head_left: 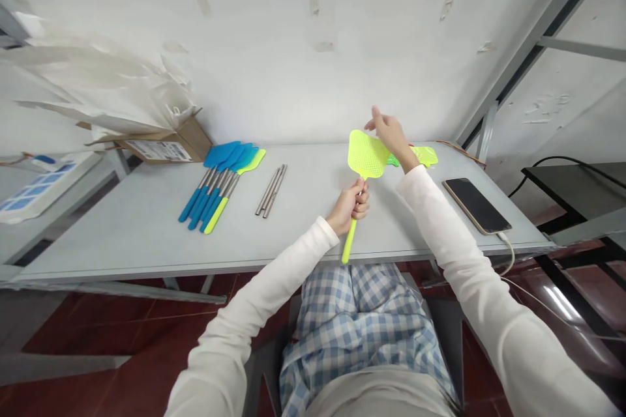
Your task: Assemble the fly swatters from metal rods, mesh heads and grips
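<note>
My left hand is closed around the shaft of a yellow-green fly swatter, which stands tilted above the grey table. Its mesh head points away from me and its handle end hangs over the table's near edge. My right hand is raised just right of the mesh head, with fingers bent and a fingertip touching the head's upper right edge. Behind that hand, more yellow and green swatter heads lie on the table.
A row of finished swatters, blue with one yellow, lies at the table's left. Loose metal rods lie beside them. A phone on a cable rests at the right. A cardboard box with plastic bags stands at the back left.
</note>
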